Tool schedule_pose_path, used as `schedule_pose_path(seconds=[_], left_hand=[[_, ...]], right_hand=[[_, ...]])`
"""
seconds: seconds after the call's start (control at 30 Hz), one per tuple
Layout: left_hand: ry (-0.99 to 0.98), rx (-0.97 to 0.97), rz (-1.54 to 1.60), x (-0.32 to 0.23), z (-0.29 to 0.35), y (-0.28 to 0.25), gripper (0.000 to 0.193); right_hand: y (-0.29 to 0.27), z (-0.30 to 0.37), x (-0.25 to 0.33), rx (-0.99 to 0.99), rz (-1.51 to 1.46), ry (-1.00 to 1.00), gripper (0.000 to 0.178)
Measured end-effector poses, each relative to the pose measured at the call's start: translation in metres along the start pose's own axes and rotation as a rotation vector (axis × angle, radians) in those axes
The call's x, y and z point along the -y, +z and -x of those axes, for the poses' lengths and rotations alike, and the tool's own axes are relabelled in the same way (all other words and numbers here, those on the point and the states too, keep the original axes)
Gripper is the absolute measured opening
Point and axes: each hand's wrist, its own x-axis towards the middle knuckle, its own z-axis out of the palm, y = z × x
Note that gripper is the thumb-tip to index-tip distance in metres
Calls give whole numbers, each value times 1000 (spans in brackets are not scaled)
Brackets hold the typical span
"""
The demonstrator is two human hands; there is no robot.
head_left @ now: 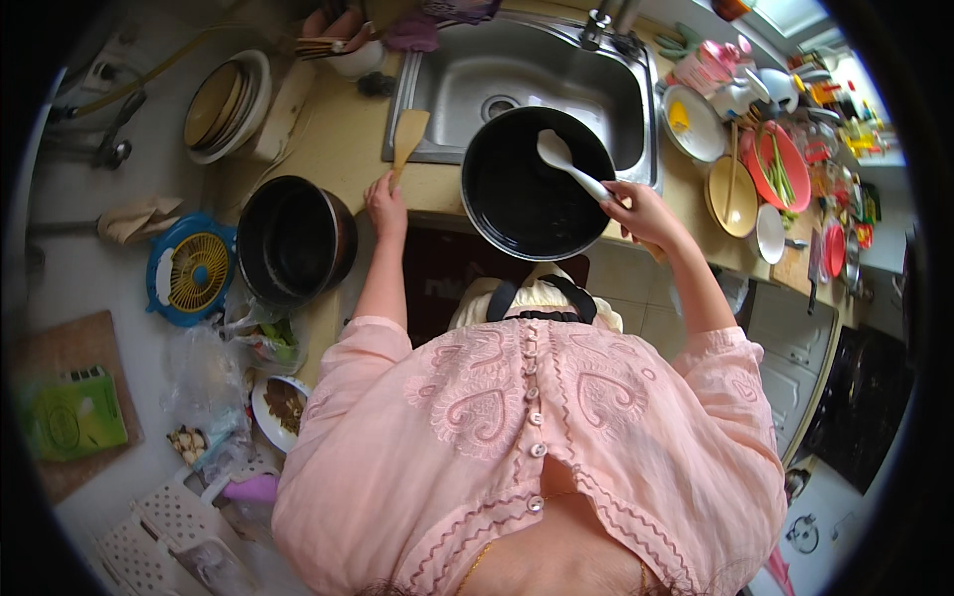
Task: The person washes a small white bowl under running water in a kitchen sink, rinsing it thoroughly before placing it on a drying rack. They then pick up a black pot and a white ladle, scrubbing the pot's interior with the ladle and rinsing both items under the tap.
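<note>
**A lived-in home kitchen**

A steel sink (556, 84) with a tap (599, 25) is set into a beige counter (343, 139). Around it stand a black pan (537, 184), a dark pot (295, 238), stacked plates (227, 104) and bowls of cut vegetables (775, 169). Cupboard doors (790, 348) run below the counter, and a small blue fan (194, 270) sits on the floor.

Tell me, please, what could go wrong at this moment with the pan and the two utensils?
1. The black pan overhangs the counter edge by the sink; pressing with the white spoon in the right hand might tip it.
2. The left hand holds the wooden spatula only at its end, so it could slip.
</note>
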Motion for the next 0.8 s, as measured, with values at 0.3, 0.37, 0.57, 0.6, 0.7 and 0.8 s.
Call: schedule_pose_path(seconds=[0.3, 0.37, 0.57, 0.6, 0.7, 0.8], left_hand=[[-19, -9, -69, 7, 12, -2, 37], [-35, 14, -61, 9, 12, -4, 37], [21, -57, -173, -9, 14, -21, 35], [77, -106, -233, -21, 13, -25, 34], [-100, -4, 445, -66, 13, -24, 32], [-432, 555, 613, -142, 16, -51, 46]], right_hand=[[2, 3, 1, -27, -7, 34, 41], [3, 2, -1, -32, 16, 13, 40], [14, 0, -17, -283, 685, -397, 35], [13, 5, -11, -196, 690, -308, 33], [19, 34, 57, 32, 643, -69, 26], [60, 19, 53, 120, 656, -322, 20]])
